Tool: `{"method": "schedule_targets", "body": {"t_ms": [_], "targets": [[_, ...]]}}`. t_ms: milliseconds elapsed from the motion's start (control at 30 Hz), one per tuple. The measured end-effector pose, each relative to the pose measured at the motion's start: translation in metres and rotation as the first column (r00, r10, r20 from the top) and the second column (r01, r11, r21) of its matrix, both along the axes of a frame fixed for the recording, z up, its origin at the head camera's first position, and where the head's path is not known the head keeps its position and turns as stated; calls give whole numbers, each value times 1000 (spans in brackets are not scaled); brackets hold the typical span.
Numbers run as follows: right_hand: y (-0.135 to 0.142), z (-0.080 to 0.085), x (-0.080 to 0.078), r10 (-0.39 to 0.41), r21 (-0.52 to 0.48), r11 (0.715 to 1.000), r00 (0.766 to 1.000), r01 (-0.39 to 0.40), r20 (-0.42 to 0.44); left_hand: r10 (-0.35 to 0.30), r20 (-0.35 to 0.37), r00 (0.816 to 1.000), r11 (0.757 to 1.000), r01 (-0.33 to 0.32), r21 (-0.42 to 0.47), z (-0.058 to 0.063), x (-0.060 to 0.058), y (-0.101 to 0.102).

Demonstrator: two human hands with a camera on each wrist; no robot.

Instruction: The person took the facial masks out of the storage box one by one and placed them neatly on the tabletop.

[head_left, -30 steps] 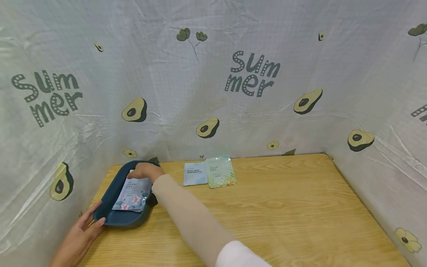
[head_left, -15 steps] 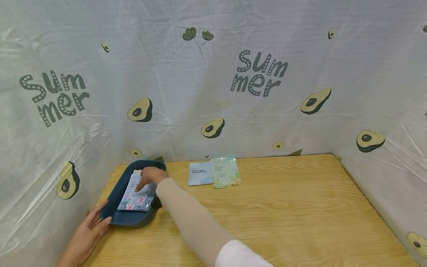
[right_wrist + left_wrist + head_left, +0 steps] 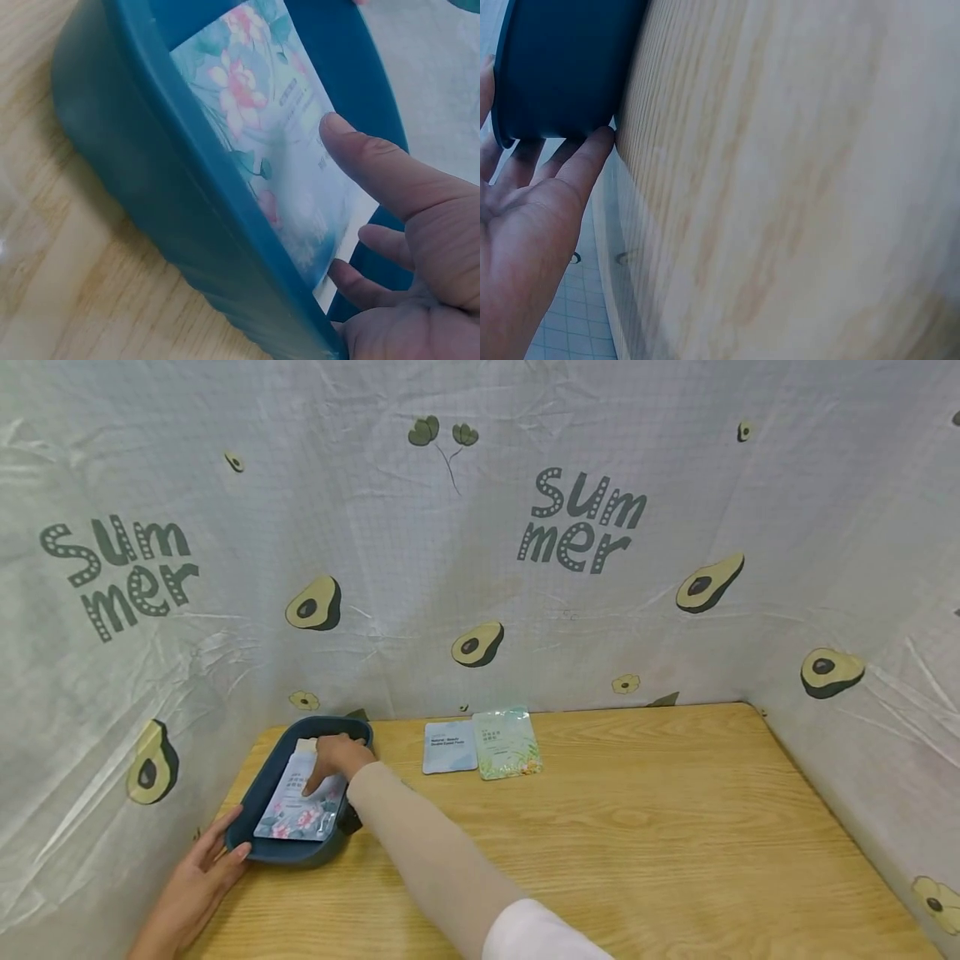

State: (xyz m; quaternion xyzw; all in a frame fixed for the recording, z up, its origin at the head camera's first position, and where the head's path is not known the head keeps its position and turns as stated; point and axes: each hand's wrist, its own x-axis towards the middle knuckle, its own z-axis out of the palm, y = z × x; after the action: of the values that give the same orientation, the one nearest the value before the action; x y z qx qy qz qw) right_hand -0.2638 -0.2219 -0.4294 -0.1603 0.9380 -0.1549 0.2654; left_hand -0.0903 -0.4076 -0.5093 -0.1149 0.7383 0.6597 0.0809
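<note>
A dark blue plastic tray [image 3: 251,822] lies at the table's left side. Inside it is a pale sachet [image 3: 288,814] with pink flowers, resembling a face mask packet. My right hand [image 3: 337,756] reaches over the tray's far right side and pinches the packet's edge. In the right wrist view, the thumb [image 3: 375,161] lies over the packet's printed face, fingertips [image 3: 349,279] at its far edge. A white layer shows beneath that edge. My left hand [image 3: 197,881] rests against the tray's near left corner, its fingers [image 3: 585,161] extended along the outer wall.
Two flat packets, one pale blue [image 3: 450,747] and one green [image 3: 506,743], lie side by side at the back of the wooden table [image 3: 637,827]. A printed white sheet [image 3: 420,552] hangs behind and along both sides.
The right hand has moved from the packet's far end towards its right edge and now pinches it. The packet has shifted slightly nearer and left within the tray. The left hand keeps to the tray.
</note>
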Motion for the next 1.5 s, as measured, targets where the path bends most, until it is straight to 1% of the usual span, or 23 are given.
{"method": "schedule_targets", "body": {"t_ms": [67,267,433,567,600,733,833,967,1067,1133,1167,1233,1300,1367,1400,1433,1500], "targets": [[-1,-1,2,-2,7,1000,1000,2,-14,1,-6,1000,1000,-1,5,0,0,0],[-6,-1,8,-51,48,997,997,54,-50,2,-7,1000,1000,-2,7,0,-3,0],[-7,2,10,-46,85,995,997,51,-64,-4,-21,1000,1000,5,3,1,-6,1],[-7,5,10,-36,77,996,998,40,-49,-1,-42,999,1000,1,5,-1,-5,0],[-7,6,11,-29,73,997,998,33,-48,0,-43,999,1000,0,6,-2,-5,0],[-3,6,11,1,50,999,998,3,-68,-13,-88,996,999,17,43,-3,-4,0],[0,7,7,29,36,999,997,-26,-75,-22,-114,993,997,30,67,-4,-4,1],[-2,13,-6,99,40,994,995,-98,-26,-20,-84,996,999,23,40,-2,-5,1],[-1,17,-13,177,43,983,984,-177,18,-16,-53,998,1000,17,8,0,-7,1],[2,17,-16,209,5,978,977,-209,45,-16,-39,999,1000,16,-3,1,-7,1],[4,17,-17,211,-34,977,975,-209,65,-18,-41,999,1000,18,-6,1,-8,1],[9,15,-17,209,-150,970,972,-192,108,-20,-45,999,1000,20,-5,2,-8,1],[14,13,-18,233,-280,942,961,-186,146,-22,-48,999,1000,22,-6,2,-7,1],[18,10,-18,282,-381,903,944,-200,173,-18,-39,999,1000,18,-8,2,-6,0],[19,8,-17,318,-414,882,933,-225,171,-14,-26,1000,1000,14,-9,2,-5,0],[20,7,-17,348,-428,868,924,-253,160,-9,-9,1000,1000,9,-14,2,-4,0],[21,3,-15,398,-437,847,906,-304,142,3,26,1000,1000,-2,-24,2,-2,-1]]}}
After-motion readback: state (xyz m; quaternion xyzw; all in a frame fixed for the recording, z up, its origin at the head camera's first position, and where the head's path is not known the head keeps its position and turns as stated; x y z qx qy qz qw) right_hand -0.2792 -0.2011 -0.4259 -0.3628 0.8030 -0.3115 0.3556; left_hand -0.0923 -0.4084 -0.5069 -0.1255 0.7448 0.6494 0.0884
